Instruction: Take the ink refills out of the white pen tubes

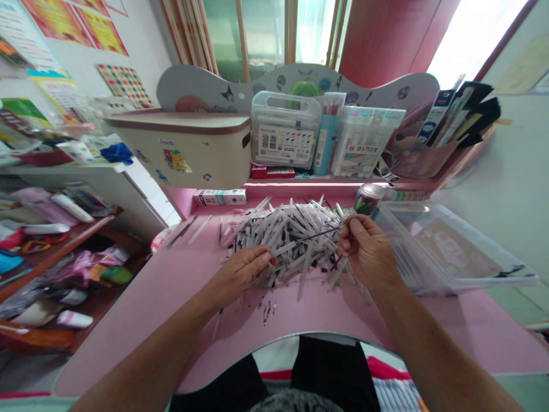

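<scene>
In front of me a big heap of white pen barrels (306, 269), mixed with dark pieces, covers the back middle of the pink desk (163, 309). At the heap's near left side, my left hand (246, 269) pinches a whitish pen barrel (283, 249) that points to the right. My right hand (369, 249), over the heap's right side, has its fingers closed on a thin black pen refill (319, 233). The refill slants down from those fingers to the barrel's right end; whether its tip is inside, I cannot tell. Small dark bits (268, 311) lie on the desk nearby.
A clear plastic bin (463, 280) stands on the right, beside a can (369, 197). A cream storage box (184, 151), a clear marker case (286, 129) and a pen holder (424, 157) line the back shelf. Loose dark sticks (182, 230) lie left of the heap.
</scene>
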Available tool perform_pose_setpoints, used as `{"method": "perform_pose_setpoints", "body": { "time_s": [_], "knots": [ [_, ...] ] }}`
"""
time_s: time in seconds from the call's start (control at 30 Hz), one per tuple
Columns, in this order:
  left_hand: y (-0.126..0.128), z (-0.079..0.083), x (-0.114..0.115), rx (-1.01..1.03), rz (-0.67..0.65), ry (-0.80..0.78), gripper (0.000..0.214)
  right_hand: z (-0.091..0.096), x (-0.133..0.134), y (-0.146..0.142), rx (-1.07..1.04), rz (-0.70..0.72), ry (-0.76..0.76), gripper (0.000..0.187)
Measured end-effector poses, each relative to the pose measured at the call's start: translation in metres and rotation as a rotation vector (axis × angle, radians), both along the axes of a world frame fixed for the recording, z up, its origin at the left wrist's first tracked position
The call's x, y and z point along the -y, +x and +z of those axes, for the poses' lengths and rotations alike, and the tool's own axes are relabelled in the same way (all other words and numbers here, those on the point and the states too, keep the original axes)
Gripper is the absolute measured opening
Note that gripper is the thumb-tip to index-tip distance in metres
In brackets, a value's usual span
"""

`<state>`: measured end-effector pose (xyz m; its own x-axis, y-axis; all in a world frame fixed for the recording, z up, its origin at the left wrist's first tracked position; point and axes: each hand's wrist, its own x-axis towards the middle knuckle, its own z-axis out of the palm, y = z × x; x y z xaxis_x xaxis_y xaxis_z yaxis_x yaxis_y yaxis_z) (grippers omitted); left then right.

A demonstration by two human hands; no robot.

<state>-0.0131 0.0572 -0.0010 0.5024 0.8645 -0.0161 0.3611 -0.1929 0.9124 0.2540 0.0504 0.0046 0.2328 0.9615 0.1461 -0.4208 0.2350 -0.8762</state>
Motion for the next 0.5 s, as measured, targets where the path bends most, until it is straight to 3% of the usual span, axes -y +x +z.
{"method": "perform_pose_setpoints", "body": {
  "time_s": [0.2, 0.33, 0.43, 0.5],
  "knots": [
    [0.0, 0.003, -0.001, -0.106, 0.001, 0.142, 0.032, -0.003, 0.004, -0.002, 0.043, 0.07, -0.014, 0.021],
    [0.001, 0.004, -0.002, -0.12, -0.012, 0.235, 0.024, -0.005, 0.01, -0.009, 0.081, 0.264, -0.044, 0.028],
    [0.0, 0.006, -0.002, -0.078, -0.024, 0.252, 0.022, -0.004, 0.013, -0.012, 0.137, 0.408, -0.045, 0.035],
    [-0.002, 0.008, -0.002, 0.043, -0.014, 0.185, 0.022, -0.004, 0.013, -0.009, 0.167, 0.373, -0.005, 0.043]
  ]
}}
